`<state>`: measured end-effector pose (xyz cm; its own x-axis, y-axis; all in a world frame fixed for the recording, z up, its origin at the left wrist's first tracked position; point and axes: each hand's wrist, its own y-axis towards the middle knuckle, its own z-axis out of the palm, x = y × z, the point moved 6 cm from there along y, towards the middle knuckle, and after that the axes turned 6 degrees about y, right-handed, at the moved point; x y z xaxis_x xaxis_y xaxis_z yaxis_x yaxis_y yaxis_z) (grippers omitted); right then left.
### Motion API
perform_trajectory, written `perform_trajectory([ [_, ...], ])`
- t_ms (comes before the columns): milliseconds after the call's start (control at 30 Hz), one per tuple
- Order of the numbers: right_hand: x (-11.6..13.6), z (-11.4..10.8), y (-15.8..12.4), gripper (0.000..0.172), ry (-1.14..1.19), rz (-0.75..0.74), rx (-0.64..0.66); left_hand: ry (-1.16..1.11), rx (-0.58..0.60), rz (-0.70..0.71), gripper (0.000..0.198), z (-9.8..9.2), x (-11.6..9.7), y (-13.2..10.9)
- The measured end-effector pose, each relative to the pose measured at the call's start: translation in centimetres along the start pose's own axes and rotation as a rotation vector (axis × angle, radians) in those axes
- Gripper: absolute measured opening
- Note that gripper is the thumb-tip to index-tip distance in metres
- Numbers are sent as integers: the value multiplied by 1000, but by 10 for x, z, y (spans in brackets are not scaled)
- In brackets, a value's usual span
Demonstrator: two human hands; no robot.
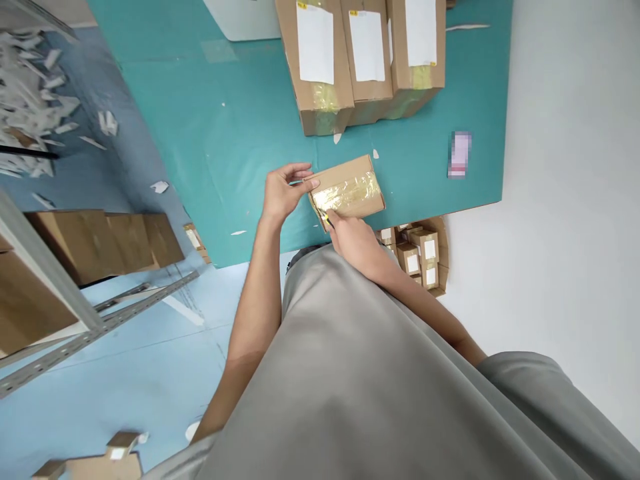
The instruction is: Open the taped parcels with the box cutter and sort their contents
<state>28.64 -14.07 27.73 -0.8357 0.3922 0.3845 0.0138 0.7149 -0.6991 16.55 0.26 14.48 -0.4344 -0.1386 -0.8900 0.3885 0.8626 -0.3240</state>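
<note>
A small brown cardboard box (349,188) with shiny yellowish tape across its top lies near the front edge of the teal table (240,133). My left hand (284,191) grips the box's left end, thumb and fingers pinched on its corner. My right hand (353,239) is closed around a small yellow-and-black tool (327,218), its tip at the box's near left edge. What kind of tool it is stays unclear.
Three larger taped cardboard boxes (360,60) with white labels stand at the back of the table. A carton of several small labelled boxes (419,257) sits on the floor to the right. Metal shelving (60,293) with brown boxes is at left. Paper scraps (35,100) litter the floor.
</note>
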Motion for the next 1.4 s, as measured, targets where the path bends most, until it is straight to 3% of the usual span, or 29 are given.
perform_trajectory([
  [100,-16,1,-24,51,14,-41,43,22,-42,9,58,-1,-6,-8],
  [233,-56,-16,-41,59,125,-21,-124,167,-113,114,45,10,-36,-22],
  [367,-96,-40,-39,62,153,56,-349,282,-81,271,36,53,-76,-31],
  [467,-109,-49,-28,63,140,60,-391,324,-19,331,29,86,-91,-32],
  [567,-109,-55,-14,67,128,28,-379,312,-1,327,32,100,-90,-30],
  [933,-94,-57,19,70,-57,175,-265,220,2,302,38,102,-80,-27],
  [1100,-98,-54,9,60,-87,325,-188,252,21,298,43,107,-80,-27],
  [1267,-99,-54,-8,56,-68,361,-196,248,47,365,39,112,-80,-26],
  [1400,-104,-40,-18,53,-72,423,-119,344,38,428,47,115,-75,-25],
])
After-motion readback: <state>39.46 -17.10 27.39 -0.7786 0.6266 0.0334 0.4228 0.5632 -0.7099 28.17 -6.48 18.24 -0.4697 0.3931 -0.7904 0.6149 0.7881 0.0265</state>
